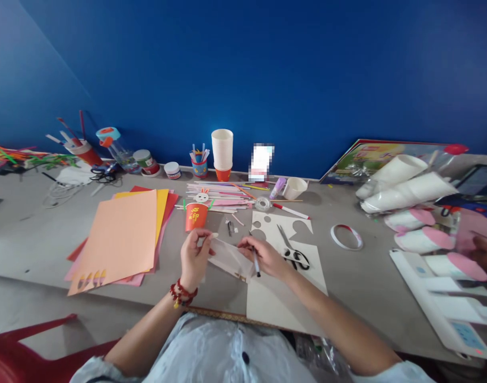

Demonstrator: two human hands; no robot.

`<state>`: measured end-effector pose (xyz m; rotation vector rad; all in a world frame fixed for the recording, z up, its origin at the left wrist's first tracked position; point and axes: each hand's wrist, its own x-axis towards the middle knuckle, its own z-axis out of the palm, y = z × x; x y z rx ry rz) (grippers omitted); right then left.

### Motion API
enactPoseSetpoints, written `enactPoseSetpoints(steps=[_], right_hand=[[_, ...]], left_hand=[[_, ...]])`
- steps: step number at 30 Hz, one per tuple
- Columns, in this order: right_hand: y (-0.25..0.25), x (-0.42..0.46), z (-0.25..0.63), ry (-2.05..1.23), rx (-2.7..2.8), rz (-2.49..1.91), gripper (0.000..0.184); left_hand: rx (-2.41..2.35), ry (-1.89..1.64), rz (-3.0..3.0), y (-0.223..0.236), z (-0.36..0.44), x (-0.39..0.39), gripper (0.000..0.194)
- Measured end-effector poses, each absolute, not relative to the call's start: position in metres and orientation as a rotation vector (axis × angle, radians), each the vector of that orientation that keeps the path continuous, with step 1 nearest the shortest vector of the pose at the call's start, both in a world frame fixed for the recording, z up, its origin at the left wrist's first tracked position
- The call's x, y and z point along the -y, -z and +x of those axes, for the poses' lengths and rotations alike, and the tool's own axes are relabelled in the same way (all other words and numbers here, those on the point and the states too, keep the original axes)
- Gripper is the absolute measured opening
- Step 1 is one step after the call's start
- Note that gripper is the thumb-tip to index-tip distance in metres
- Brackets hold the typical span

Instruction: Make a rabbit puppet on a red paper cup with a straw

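Observation:
My left hand (194,256), with a red bead bracelet at the wrist, pinches one end of a small white paper piece (230,258) above the grey table. My right hand (265,255) grips the other end of that piece and also holds a pen (256,263) pointing down. Beneath my right forearm lies a white card sheet (281,303) with round holes cut in it. Black-handled scissors (291,250) rest on that sheet, just right of my right hand. An orange paper cup (196,215) with a rabbit face stands behind my left hand.
A stack of coloured paper (121,236) lies at left. Straws and sticks (221,194), stacked cups (222,151), a tape roll (346,236) and paint jars stand behind. Rolled white and pink paper cones (411,213) sit at right, where another person's hand (485,255) shows. A red chair (23,346) is lower left.

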<state>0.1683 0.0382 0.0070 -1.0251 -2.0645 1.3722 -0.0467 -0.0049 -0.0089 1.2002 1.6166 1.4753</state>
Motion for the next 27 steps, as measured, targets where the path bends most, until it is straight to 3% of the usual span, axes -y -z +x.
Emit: enactPoseSetpoints(steps=[7, 12, 16, 27], right_hand=[[-0.001, -0.036, 0.167, -1.104, 2.175, -1.088, 0.026], [0.003, -0.046, 0.155, -0.808, 2.345, -1.137, 0.022], [-0.002, -0.041, 0.152, -0.478, 2.431, -1.16, 0.022], [-0.012, -0.019, 0.168, -0.709, 2.272, -0.986, 0.042]], left_hand=[[-1.694, -1.557, 1.511, -0.001, -0.045, 0.01, 0.013], [-1.508, -1.043, 2.094, 0.004, -0.042, 0.017, 0.012], [-1.541, -0.802, 2.218, 0.016, -0.044, 0.015, 0.015], [-1.574, -0.811, 2.194, 0.019, -0.041, 0.015, 0.019]])
